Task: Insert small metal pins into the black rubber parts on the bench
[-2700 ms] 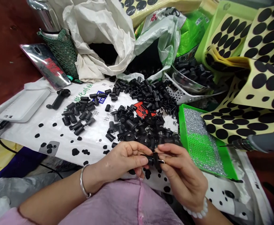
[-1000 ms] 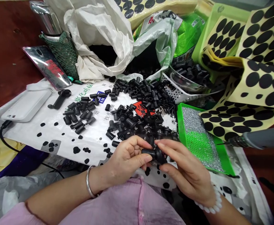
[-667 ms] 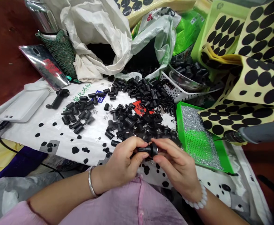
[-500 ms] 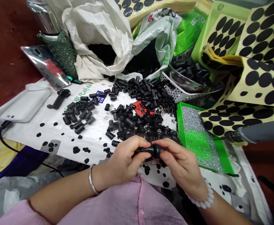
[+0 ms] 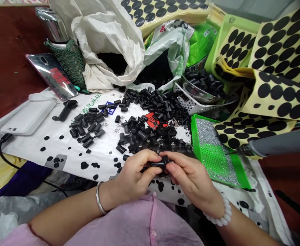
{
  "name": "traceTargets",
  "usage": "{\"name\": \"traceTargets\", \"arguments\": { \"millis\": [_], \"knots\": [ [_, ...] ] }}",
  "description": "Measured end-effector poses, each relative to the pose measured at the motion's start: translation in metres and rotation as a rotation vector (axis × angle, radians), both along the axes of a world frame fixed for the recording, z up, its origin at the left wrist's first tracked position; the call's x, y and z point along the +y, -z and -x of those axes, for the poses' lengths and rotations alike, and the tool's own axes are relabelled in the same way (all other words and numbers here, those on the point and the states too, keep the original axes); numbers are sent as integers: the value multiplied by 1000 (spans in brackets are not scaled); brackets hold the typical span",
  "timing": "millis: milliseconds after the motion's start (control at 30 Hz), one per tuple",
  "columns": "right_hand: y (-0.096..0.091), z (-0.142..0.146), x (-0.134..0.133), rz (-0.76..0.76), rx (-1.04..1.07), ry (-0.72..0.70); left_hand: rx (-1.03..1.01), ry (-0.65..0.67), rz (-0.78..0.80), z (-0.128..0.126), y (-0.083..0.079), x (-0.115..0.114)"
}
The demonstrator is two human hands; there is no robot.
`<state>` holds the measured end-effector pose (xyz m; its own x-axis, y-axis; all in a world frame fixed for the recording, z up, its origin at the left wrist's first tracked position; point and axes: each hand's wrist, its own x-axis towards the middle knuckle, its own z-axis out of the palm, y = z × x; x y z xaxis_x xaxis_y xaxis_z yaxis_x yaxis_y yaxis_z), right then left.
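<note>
While the fingers [image 5: 150, 158] of the left hand [image 5: 132, 176] and the fingers [image 5: 172, 166] of the right hand [image 5: 191, 181] curl nearly closed, they pinch a small black plastic barrel-shaped fitting [image 5: 161, 163] from both sides, just above the table's covering. Its narrow barrel points toward the left hand; its wider end is partly hidden by the right fingers. It looks light, stiff and smooth, so it may slip or spring away from a loose pinch; the barrel and the wider end seem the surest places to hold.

Directly beyond the hands lies a heap of matching black plastic parts [image 5: 150, 136], resting on a white woven sheet printed with text and dotted with black spots [image 5: 50, 160]. Right of the heap sits a bright green plastic tray [image 5: 194, 136] filled with tiny silver metal pieces [image 5: 211, 141]. Farther right, yellow sheets of round black stickers [image 5: 278, 54] are piled up. Beyond the heap, white and green plastic bags [image 5: 106, 41] slump together. Left of the heap, a shiny phone [image 5: 51, 75] rests on the dark reddish-brown table [image 5: 9, 68].
</note>
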<state>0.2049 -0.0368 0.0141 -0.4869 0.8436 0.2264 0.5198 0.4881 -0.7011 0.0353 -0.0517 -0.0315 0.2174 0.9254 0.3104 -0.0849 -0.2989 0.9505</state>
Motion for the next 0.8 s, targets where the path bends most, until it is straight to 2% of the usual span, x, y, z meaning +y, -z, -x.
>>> {"name": "traceTargets", "arguments": {
  "millis": [167, 267, 367, 433, 500, 567, 667, 800],
  "knots": [
    [-4, -3, -1, 38, 70, -49, -195, 19, 294, 6, -7, 2],
    [-7, -5, 3, -99, -5, -136, -250, 50, 396, 10, -12, 3],
    [-6, -1, 7, -239, -39, -179, -221, 46, 353, 11, -11, 2],
    [-3, 4, 8, -186, 21, -145, -159, -6, 241, 13, -8, 1],
    [-2, 10, 10, -29, 89, -91, -91, -71, 119, 17, -5, 3],
    [-4, 15, 13, 102, 130, -52, -67, -95, 85, 21, -5, 7],
    [-14, 18, 23, 152, 78, -89, -130, -14, 237, 28, -9, 14],
    [-25, 19, 40, 33, -94, -251, -226, 66, 404, 32, -17, 23]
  ]
}}
